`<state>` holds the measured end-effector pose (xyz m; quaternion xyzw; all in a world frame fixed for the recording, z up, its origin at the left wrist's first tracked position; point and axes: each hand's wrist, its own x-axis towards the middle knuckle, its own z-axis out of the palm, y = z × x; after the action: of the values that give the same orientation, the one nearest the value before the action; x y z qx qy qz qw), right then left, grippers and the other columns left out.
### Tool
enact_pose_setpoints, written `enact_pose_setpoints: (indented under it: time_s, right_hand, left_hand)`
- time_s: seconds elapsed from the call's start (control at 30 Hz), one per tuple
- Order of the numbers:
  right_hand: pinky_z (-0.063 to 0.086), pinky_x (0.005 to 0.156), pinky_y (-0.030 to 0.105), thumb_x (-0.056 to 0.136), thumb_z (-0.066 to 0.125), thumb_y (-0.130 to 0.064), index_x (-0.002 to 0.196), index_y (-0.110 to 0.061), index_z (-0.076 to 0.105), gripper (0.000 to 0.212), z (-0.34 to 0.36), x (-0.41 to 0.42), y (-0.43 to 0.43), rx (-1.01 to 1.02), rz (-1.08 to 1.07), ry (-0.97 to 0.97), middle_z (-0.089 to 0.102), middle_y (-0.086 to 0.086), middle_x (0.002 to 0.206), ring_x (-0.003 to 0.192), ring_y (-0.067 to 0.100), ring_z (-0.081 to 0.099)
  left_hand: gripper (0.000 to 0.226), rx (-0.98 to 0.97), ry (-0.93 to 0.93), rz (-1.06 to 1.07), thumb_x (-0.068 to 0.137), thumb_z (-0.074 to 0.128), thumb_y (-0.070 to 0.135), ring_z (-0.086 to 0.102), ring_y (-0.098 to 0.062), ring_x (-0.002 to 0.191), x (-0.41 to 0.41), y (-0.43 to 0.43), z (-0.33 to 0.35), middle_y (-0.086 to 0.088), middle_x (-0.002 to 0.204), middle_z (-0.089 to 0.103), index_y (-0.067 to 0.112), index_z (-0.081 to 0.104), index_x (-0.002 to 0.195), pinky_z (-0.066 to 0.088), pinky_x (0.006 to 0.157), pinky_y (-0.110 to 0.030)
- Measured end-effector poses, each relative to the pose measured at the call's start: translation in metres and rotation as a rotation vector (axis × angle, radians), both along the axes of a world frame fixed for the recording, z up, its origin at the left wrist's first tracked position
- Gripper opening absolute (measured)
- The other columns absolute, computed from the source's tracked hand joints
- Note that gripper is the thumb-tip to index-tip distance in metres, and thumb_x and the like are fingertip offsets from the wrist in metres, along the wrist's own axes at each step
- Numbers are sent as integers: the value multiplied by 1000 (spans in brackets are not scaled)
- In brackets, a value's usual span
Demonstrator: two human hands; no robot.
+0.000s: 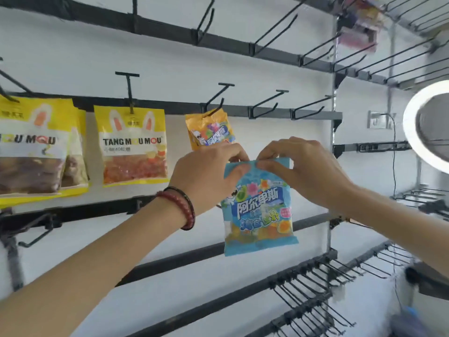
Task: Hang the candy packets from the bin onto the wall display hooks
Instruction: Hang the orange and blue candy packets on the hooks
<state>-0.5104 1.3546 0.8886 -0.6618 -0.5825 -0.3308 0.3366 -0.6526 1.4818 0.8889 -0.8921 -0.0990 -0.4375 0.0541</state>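
In front of the white wall (pixel 267 69), at mid height of the display, held the blue candy packet (pixel 260 215) up in both hands; pinched its crumpled top edge with the left hand (pixel 206 176) from the left, thumb pressed on the front and fingers (pixel 233 152) curled over behind; pinched the same edge with the right hand (pixel 303 171) from the right, thumb and forefinger closed on the foil, the other fingers bent above it; had the two sets of fingertips nearly meeting at the middle of that edge; let the packet hang below them, upright, print toward the camera, apart from every hook; had it below and just right of an orange packet (pixel 209 132), itself hung tilted on a black hook (pixel 216 95) of the middle rail (pixel 243 110); saw two more hooks (pixel 266 101) on that rail, above and right of the hands; saw further left a yellow packet (pixel 131 144) lettered TANG MOU MOU and a second yellow packet (pixel 36 147) cut by the frame edge, each on its own hook; wore a red bead bracelet (pixel 179 204) on the left wrist; saw rows of lower hooks (pixel 315 271) down on the right, a ring light (pixel 410 122) at the right edge, and blurred packets (pixel 359 27) high up, too smeared to read
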Motion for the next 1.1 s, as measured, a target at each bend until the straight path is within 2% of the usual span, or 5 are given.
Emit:
enact_pose_setpoints:
  time_s: [0.47, 0.63, 0.83, 0.97, 1.1]
  right_hand:
    - [36, 64, 26, 92, 56, -35, 105, -28, 56, 15, 75, 153, 38, 200, 48, 78, 69, -12, 101, 83, 15, 60]
    - [38, 65, 28, 92, 56, -37, 100, -31, 60, 11, 100, 180, 57, 257, 65, 156, 67, -14, 99, 88, 14, 56]
    - [32, 68, 29, 95, 50, -32, 103, -34, 69, 21, 105, 190, 78, 273, 17, 26, 59, -8, 82, 83, 16, 50]
    - [32, 85, 35, 97, 48, -28, 117, -35, 64, 26, 88, 194, 96, 152, -104, -148, 65, -3, 115, 106, 22, 49]
    - [20, 107, 41, 93, 50, -44, 130, -38, 53, 38, 60, 205, 112, -80, -203, -257, 27, -6, 150, 135, 21, 24]
  left_hand:
    - [18, -283, -240, -26, 87, 61, 41, 58, 6, 61, 157, 24, 84, 7, 79, 67, 27, 71, 92, 27, 43, -10]
    - [8, -251, -353, 48, 86, 62, 39, 62, -15, 95, 183, 34, 105, 12, 92, 68, 36, 65, 79, 50, 75, -28]
    - [5, -269, -418, 166, 89, 57, 40, 60, -16, 78, 199, 48, 107, 12, 98, 62, 34, 59, 89, 49, 68, -28]
    - [7, -155, -298, 332, 92, 55, 34, 54, -13, 67, 196, 61, 96, 13, 96, 61, 33, 55, 99, 45, 56, -26]
    - [40, 120, -23, 673, 92, 54, 29, 45, -20, 114, 179, 79, 82, 5, 126, 51, 38, 46, 131, 43, 83, -33]
